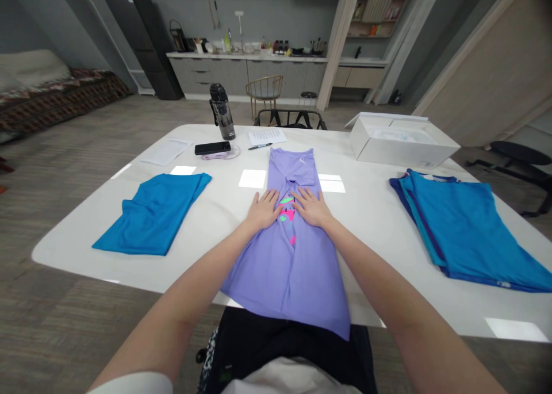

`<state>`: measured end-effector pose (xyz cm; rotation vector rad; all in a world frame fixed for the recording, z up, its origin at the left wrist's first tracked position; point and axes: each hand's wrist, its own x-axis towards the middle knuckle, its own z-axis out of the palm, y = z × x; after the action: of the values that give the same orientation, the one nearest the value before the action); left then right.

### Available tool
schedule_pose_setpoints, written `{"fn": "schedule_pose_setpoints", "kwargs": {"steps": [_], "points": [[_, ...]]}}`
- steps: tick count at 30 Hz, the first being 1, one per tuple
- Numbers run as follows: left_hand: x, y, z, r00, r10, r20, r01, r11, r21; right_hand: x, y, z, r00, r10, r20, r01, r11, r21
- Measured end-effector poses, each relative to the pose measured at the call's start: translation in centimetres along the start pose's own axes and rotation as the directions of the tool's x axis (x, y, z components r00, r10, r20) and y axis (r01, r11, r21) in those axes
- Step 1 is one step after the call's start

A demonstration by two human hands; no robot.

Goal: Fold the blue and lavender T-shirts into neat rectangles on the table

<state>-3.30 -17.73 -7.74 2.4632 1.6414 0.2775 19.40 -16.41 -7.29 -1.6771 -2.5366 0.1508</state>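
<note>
A lavender shirt (297, 273) with a pink and green print lies lengthwise in front of me on the white table (207, 233). Its far end is folded in, and its near hem hangs over the table's front edge. My left hand (264, 210) rests flat on the left side of the shirt, beside the print, fingers spread. On the other side of the print, my right hand (313, 208) presses flat on the fabric with its fingers apart. Creases run down the shirt's middle between and below the hands.
A blue cloth (157, 215) lies at the left, and a stack of folded blue garments (470, 227) at the right. Farther back stand a white box (401, 144) and a dark bottle (223, 115). A phone (213, 148), a pen (260, 146) and papers (267, 136) lie near the far edge.
</note>
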Motion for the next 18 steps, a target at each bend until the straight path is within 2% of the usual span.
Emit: {"fn": "schedule_pose_setpoints", "kwargs": {"steps": [3,7,9,14,18], "points": [[-0.1,0.3,0.0,1.0,-0.011,-0.025,0.011,1.0,0.014,-0.1,-0.4,-0.4,1.0,0.013,-0.028,-0.013,1.0,-0.008],[-0.3,0.5,-0.3,0.995,-0.011,-0.102,0.015,0.999,0.034,-1.2,-1.9,-1.3,0.983,0.013,-0.181,-0.02,0.999,-0.034],[-0.6,0.8,-0.6,0.988,0.002,-0.152,0.006,0.999,0.052,-2.2,-3.2,-1.6,0.975,0.006,-0.22,-0.014,0.999,-0.032],[-1.6,1.8,-1.6,0.969,-0.033,-0.245,0.068,0.989,0.135,-4.7,-6.4,-1.1,0.984,0.039,-0.175,-0.033,0.999,0.038],[-3.0,2.0,-2.1,0.968,-0.107,-0.226,0.142,0.98,0.142,-5.4,-7.2,-0.8,0.987,0.049,-0.151,-0.049,0.999,0.003]]}}
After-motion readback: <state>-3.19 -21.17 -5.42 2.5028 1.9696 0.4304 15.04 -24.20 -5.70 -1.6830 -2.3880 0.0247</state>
